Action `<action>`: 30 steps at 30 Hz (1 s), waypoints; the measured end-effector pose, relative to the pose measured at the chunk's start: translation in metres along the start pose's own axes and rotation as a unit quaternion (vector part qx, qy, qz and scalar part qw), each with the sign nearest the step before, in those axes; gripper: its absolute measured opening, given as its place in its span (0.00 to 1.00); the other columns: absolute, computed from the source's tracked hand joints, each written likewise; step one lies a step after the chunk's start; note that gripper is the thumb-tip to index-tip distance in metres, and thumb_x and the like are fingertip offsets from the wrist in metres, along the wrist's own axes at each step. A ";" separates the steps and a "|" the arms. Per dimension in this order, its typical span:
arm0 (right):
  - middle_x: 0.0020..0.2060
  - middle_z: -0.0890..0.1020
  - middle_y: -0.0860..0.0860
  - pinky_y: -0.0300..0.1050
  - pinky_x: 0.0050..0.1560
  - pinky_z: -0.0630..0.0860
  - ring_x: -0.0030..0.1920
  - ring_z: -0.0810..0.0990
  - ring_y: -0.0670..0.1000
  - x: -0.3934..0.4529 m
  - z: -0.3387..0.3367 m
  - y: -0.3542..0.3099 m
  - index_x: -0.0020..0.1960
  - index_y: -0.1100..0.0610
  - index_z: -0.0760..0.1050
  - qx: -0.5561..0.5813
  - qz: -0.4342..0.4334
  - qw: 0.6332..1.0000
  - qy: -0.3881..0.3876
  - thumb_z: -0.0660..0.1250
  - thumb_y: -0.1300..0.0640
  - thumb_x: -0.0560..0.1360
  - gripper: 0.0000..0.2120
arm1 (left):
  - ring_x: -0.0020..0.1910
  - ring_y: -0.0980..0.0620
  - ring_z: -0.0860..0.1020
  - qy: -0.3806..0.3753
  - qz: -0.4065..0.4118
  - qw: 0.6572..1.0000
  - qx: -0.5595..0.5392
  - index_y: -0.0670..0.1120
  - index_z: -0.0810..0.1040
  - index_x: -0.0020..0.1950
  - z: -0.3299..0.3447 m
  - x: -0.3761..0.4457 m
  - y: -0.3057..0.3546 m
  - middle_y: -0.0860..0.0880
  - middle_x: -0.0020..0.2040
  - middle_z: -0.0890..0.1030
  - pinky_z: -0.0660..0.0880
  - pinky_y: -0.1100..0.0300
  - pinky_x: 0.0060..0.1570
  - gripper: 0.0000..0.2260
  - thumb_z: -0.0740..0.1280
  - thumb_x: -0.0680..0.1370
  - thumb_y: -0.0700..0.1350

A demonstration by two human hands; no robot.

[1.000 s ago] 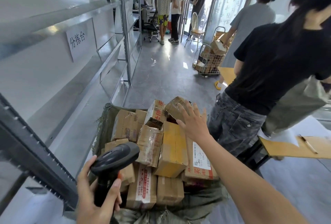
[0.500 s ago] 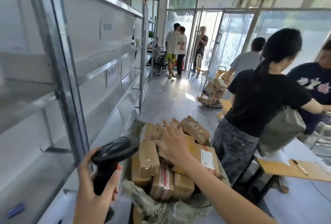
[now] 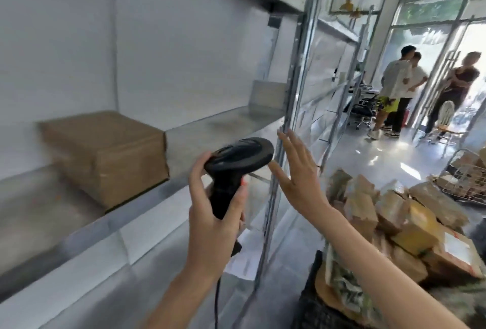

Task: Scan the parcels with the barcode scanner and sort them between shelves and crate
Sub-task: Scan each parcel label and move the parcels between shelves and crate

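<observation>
My left hand (image 3: 210, 226) grips the handle of a black barcode scanner (image 3: 234, 165), head pointing right, cable hanging below. My right hand (image 3: 297, 173) is raised beside the scanner head with fingers straight and spread, holding nothing, just in front of a metal shelf post (image 3: 292, 108). One brown cardboard parcel (image 3: 105, 155) sits on the metal shelf (image 3: 210, 131) to the left. A heap of taped brown parcels (image 3: 394, 213) lies in a sack-lined crate (image 3: 342, 289) at the lower right.
Metal shelving runs along the left wall into the distance. Three people stand by the glass doors (image 3: 410, 92) at the back right. A wire cart with boxes (image 3: 468, 179) stands on the shiny floor to the right.
The view has swung left and up toward the shelf. My right hand left the parcel heap and rose beside the scanner, holding nothing. The people who stood close on the right are out of frame.
</observation>
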State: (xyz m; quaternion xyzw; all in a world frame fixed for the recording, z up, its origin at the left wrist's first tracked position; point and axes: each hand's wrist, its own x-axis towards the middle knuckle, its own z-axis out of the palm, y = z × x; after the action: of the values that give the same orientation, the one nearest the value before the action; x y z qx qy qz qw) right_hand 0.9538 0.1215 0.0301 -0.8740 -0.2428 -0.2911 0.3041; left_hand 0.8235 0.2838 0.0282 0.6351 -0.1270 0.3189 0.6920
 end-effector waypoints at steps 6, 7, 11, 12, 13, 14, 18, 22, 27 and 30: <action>0.80 0.56 0.51 0.63 0.76 0.58 0.80 0.55 0.56 0.015 0.051 -0.125 0.80 0.47 0.54 0.085 -0.077 0.993 -0.010 0.53 0.38 0.80 0.31 | 0.29 0.47 0.75 0.061 0.058 0.996 0.018 0.69 0.65 0.68 -0.082 -0.015 0.062 0.47 0.43 0.81 0.75 0.56 0.31 0.27 0.68 0.77 0.42; 0.81 0.56 0.50 0.64 0.76 0.58 0.80 0.55 0.56 0.018 0.056 -0.141 0.80 0.46 0.53 0.097 -0.088 0.991 -0.011 0.52 0.37 0.81 0.31 | 0.30 0.47 0.75 0.076 0.066 0.995 0.019 0.69 0.65 0.67 -0.092 -0.017 0.071 0.46 0.43 0.81 0.75 0.56 0.30 0.27 0.68 0.77 0.42; 0.81 0.50 0.46 0.64 0.78 0.51 0.81 0.47 0.54 0.026 0.064 -0.198 0.80 0.42 0.51 0.101 -0.108 0.988 -0.045 0.48 0.26 0.76 0.37 | 0.31 0.47 0.76 0.139 0.099 0.984 0.044 0.71 0.64 0.66 -0.123 -0.025 0.100 0.46 0.47 0.82 0.76 0.55 0.31 0.28 0.69 0.80 0.40; 0.81 0.47 0.45 0.64 0.78 0.47 0.81 0.43 0.55 0.029 0.066 -0.208 0.80 0.40 0.50 0.088 -0.104 0.988 -0.067 0.48 0.23 0.72 0.41 | 0.30 0.47 0.76 0.156 0.100 0.981 0.052 0.70 0.64 0.67 -0.130 -0.027 0.105 0.45 0.47 0.82 0.76 0.56 0.31 0.29 0.69 0.80 0.39; 0.81 0.45 0.44 0.65 0.77 0.44 0.81 0.40 0.56 0.034 0.067 -0.218 0.80 0.39 0.49 0.071 -0.095 0.988 -0.098 0.49 0.21 0.68 0.45 | 0.30 0.47 0.76 0.174 0.097 0.978 0.058 0.69 0.63 0.68 -0.137 -0.029 0.108 0.45 0.46 0.82 0.75 0.56 0.31 0.29 0.68 0.81 0.38; 0.81 0.43 0.44 0.66 0.76 0.42 0.80 0.37 0.57 0.039 0.069 -0.225 0.80 0.38 0.48 0.053 -0.081 0.986 -0.135 0.49 0.19 0.65 0.48 | 0.29 0.47 0.76 0.190 0.092 0.976 0.061 0.66 0.62 0.70 -0.143 -0.031 0.111 0.45 0.43 0.82 0.75 0.57 0.31 0.29 0.67 0.81 0.37; 0.81 0.49 0.48 0.69 0.76 0.49 0.79 0.42 0.63 0.055 0.083 -0.235 0.79 0.39 0.52 0.011 -0.042 0.970 -0.238 0.62 0.23 0.68 0.45 | 0.29 0.48 0.75 0.236 0.070 0.967 0.070 0.61 0.59 0.74 -0.161 -0.040 0.120 0.40 0.43 0.81 0.75 0.56 0.33 0.30 0.67 0.81 0.37; 0.74 0.66 0.48 0.60 0.67 0.64 0.72 0.59 0.62 0.047 0.095 -0.241 0.73 0.44 0.66 -0.025 -0.071 0.983 -0.167 0.67 0.33 0.72 0.33 | 0.30 0.47 0.74 0.273 0.052 0.959 0.059 0.62 0.60 0.73 -0.169 -0.054 0.122 0.40 0.43 0.82 0.75 0.57 0.33 0.29 0.67 0.81 0.38; 0.68 0.72 0.45 0.58 0.65 0.63 0.71 0.61 0.61 0.012 0.093 -0.262 0.68 0.45 0.74 0.043 -0.078 0.992 -0.091 0.67 0.35 0.68 0.31 | 0.30 0.46 0.73 0.336 0.033 0.941 0.019 0.60 0.60 0.73 -0.177 -0.068 0.119 0.50 0.37 0.80 0.76 0.58 0.34 0.28 0.66 0.82 0.36; 0.67 0.74 0.45 0.59 0.65 0.65 0.71 0.62 0.62 -0.011 0.087 -0.277 0.67 0.46 0.75 0.077 -0.090 0.991 -0.068 0.56 0.30 0.63 0.37 | 0.32 0.48 0.77 0.388 0.029 0.921 0.024 0.60 0.59 0.74 -0.183 -0.072 0.118 0.50 0.42 0.82 0.78 0.56 0.38 0.28 0.66 0.82 0.38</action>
State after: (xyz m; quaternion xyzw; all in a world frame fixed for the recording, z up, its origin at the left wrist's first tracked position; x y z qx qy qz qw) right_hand 0.8114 0.3707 0.0747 -0.8403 -0.3623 -0.2376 0.3258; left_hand 0.6554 0.4385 0.0508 0.4741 0.1413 0.5630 0.6620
